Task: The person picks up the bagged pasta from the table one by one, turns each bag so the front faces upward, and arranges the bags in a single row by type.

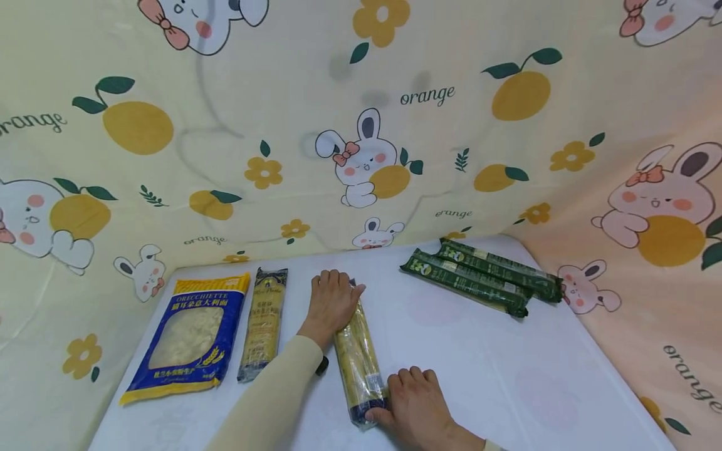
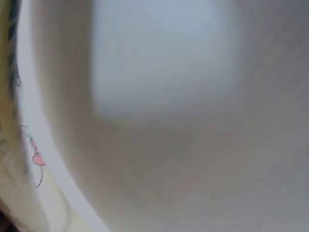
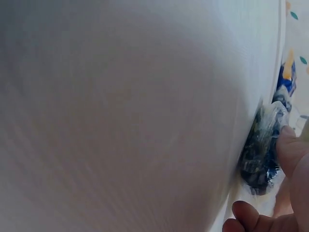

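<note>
Grasping was plain for my left hand (image 1: 333,307) in the head view: it gripped the far end of the yellow pack (image 1: 356,351), which lay lengthwise, near to far, on the white table (image 1: 479,376). My right hand (image 1: 420,401) was at the near end, thumb touching the dark blue end, fingers beside the right edge; I could not tell whether it had closed around the pack. Left of the pack lay a slim pasta pack (image 1: 263,322), then an orecchiette bag (image 1: 186,338). Two green packs (image 1: 468,282) lay side by side at far right.

Left wrist view: mostly pale blur, with printed cloth (image 2: 38,159) at the left edge; grip unreadable.

Right wrist view: my thumb met the clear wrapper; two fingertips stood apart from it.
</note>
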